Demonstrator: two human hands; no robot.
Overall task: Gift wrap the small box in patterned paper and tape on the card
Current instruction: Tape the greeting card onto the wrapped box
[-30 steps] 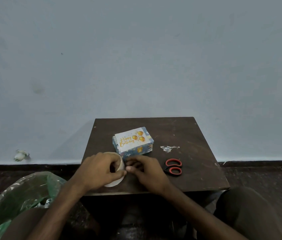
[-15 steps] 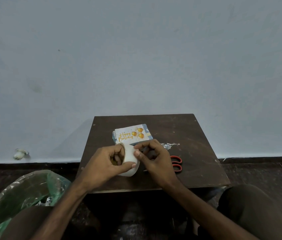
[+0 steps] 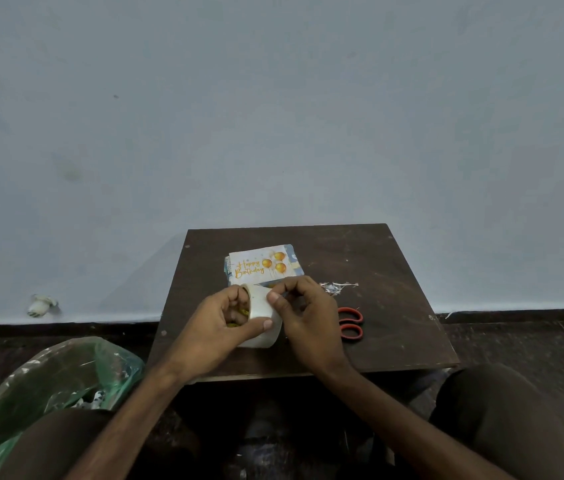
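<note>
The left grip (image 3: 218, 323) is a bare hand curled round the tape roll (image 3: 262, 308): its fingers hook into the core while the thumb presses on the outer face, so the roll is held on edge just above the near part of the tabletop (image 3: 387, 265). The right grip (image 3: 308, 317) meets it from the other side, with the fingers curled and the thumb and forefinger pinching at the roll's upper outer surface. Whether a loose end of tape is lifted there is too small to tell.

The wrapped box (image 3: 293, 260) lies flat on the tabletop just beyond both grips, toward the wall, and neither grip touches it. The card (image 3: 256, 268) lies face up on top of it, with gold "Happy Birthday" lettering and balloons showing. The roll and the knuckles cover the box's near edge.

To the right of the right grip lie red-handled scissors (image 3: 351, 328), partly hidden behind that hand, and beyond them a small heap of paper scraps (image 3: 335, 288). On the floor at left stands a green plastic bag (image 3: 48, 372).
</note>
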